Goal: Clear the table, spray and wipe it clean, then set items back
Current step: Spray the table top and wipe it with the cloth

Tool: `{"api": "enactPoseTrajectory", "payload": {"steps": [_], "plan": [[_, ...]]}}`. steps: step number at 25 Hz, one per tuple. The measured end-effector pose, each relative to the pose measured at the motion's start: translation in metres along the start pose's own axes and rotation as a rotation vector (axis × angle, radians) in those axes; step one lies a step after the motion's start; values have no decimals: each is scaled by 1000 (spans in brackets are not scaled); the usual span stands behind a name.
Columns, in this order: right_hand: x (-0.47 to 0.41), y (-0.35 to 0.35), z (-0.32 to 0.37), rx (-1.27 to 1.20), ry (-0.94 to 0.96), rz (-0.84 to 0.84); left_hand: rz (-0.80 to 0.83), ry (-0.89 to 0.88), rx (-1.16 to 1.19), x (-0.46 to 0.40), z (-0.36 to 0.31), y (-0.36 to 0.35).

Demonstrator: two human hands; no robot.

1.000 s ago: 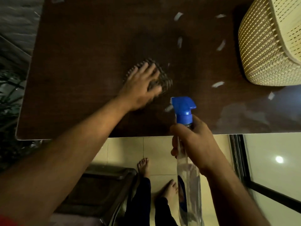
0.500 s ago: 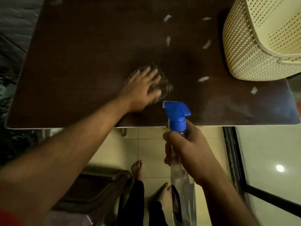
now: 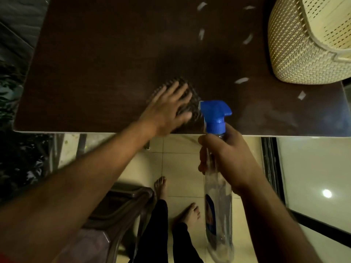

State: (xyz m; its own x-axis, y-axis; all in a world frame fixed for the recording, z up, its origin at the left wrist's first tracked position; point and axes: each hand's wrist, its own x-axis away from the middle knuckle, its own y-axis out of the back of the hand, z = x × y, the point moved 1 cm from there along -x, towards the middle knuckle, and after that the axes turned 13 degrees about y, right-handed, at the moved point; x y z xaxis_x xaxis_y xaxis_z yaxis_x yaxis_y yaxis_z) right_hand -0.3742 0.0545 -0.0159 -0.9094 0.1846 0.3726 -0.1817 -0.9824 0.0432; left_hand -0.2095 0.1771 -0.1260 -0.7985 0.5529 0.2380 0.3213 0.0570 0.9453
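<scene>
A dark brown table (image 3: 91,59) fills the top of the view. My left hand (image 3: 169,109) lies flat with spread fingers on a dark checked cloth (image 3: 191,100), pressing it to the tabletop near the front edge. My right hand (image 3: 228,158) grips the neck of a clear spray bottle (image 3: 218,202) with a blue trigger head (image 3: 215,114), held upright just in front of the table edge. Several white paper scraps (image 3: 241,80) lie on the right part of the table.
A cream woven plastic basket (image 3: 296,54) stands at the table's back right corner. Below the edge are a tiled floor (image 3: 180,164), my bare feet and a dark chair (image 3: 121,204) at the left. A dark window frame (image 3: 271,168) runs down the right.
My left hand has slid the cloth slightly toward the front edge. The view has shifted, so the table and basket sit further left and nearer. The bottle stays held the same way.
</scene>
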Motion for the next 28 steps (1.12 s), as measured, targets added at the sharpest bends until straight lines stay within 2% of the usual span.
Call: {"api": "enactPoseTrajectory", "payload": {"steps": [2,5,7,8,11,13,16,19,21,22,24,26,28], "plan": [[0,4,-3,-10,-12,4,-4,-35,25,40,32,-5],[-4,11,-6,0,-10,8,-51,291,27,-13,92,25],[-6,13,-5,-2,-5,7,-64,450,30,-60,92,40],[-7,14,-4,-13,0,3,-50,455,26,-69,74,39],[-10,14,0,-38,-1,10,-15,237,18,-20,11,7],[-11,13,0,-38,8,17,-3,113,27,42,4,-9],[-13,12,-3,-34,-3,28,6,234,54,67,45,-3],[-14,16,-5,-14,1,27,-64,421,35,2,64,16],[-12,14,-4,-10,8,26,-74,487,32,-51,43,22],[-11,14,-4,-16,13,21,-63,470,36,-66,23,20],[-8,14,-2,-28,22,22,-46,315,49,-63,-21,8],[-4,15,3,-38,30,29,-21,156,15,-14,-46,-8],[-2,18,4,-54,33,18,5,106,-22,40,-35,-17]]}}
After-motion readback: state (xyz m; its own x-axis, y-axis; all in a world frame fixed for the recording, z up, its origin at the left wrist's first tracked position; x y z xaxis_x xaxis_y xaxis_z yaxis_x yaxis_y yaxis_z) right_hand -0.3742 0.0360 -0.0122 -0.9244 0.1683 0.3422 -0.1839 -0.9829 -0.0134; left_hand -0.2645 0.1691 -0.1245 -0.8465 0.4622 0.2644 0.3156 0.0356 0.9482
